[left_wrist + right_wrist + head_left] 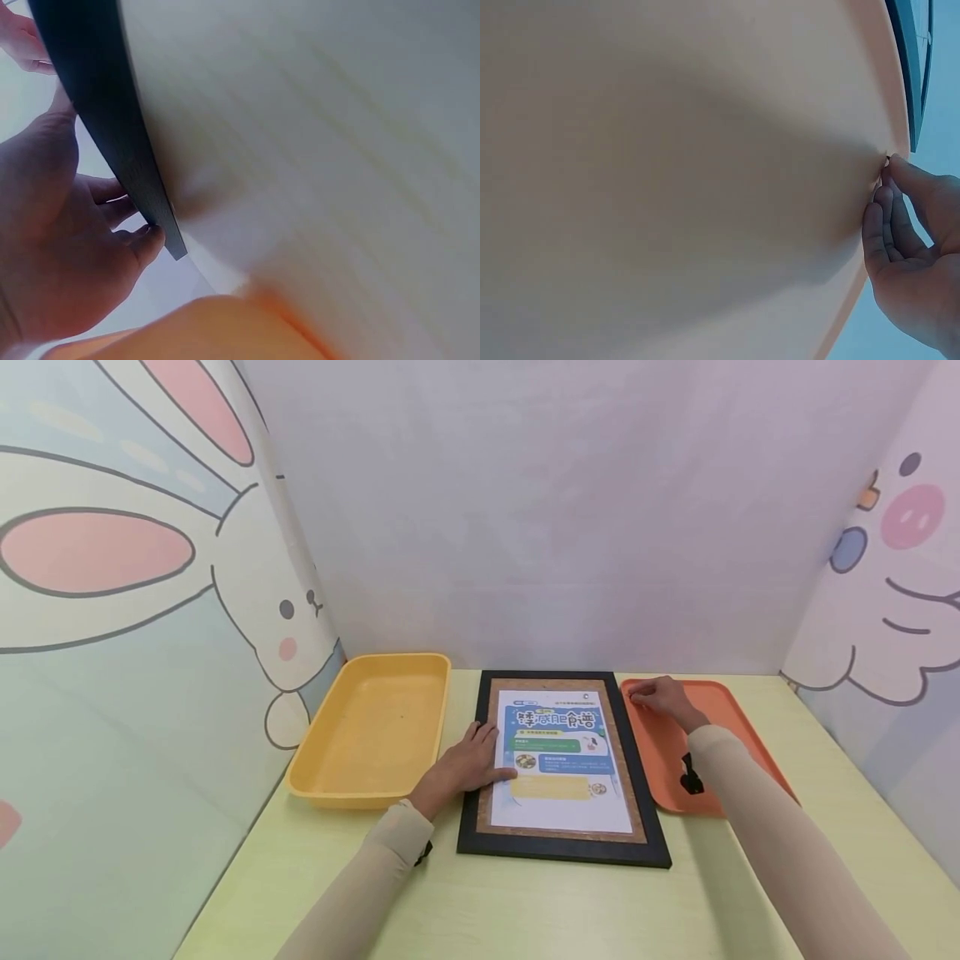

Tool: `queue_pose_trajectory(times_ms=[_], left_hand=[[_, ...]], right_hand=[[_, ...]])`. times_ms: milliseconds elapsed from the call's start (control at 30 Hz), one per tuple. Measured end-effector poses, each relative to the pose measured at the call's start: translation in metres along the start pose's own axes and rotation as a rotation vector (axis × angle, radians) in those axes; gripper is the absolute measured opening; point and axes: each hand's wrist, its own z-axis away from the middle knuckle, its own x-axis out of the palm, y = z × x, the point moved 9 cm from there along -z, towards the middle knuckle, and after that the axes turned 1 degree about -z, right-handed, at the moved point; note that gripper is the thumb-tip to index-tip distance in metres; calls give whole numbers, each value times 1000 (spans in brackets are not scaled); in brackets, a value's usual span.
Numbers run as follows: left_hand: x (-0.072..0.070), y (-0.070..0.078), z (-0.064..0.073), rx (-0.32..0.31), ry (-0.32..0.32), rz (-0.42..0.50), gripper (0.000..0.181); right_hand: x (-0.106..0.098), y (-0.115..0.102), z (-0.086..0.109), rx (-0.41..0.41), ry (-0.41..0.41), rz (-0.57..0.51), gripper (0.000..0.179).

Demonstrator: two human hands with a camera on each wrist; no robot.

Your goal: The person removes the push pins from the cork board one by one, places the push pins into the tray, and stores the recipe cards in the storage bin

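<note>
While the right hand (663,697) pinches a tiny dark object (888,158) between thumb and fingertips, at the orange tray (708,703) just right of the black-framed board (562,849), the left hand (472,760) rests relaxed across the board's left edge, thumb touching the printed sheet (558,768) that lies on the board. Left of the board stands a yellow tray (375,727); beneath the board, a pale table (570,910).

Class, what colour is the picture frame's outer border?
The outer border is black, best seen in the head view.
</note>
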Motion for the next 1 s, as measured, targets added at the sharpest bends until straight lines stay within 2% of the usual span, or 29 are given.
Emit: queue_pose_trajectory(times_ms=[567,1000], left_hand=[[3,-1,-4,-24,-20,-8,102],[1,-1,-3,-8,-14,-10,101]], right_hand=[[-3,-5,2,-37,9,22,36],[-1,-28,7,-94,-12,65,39]])
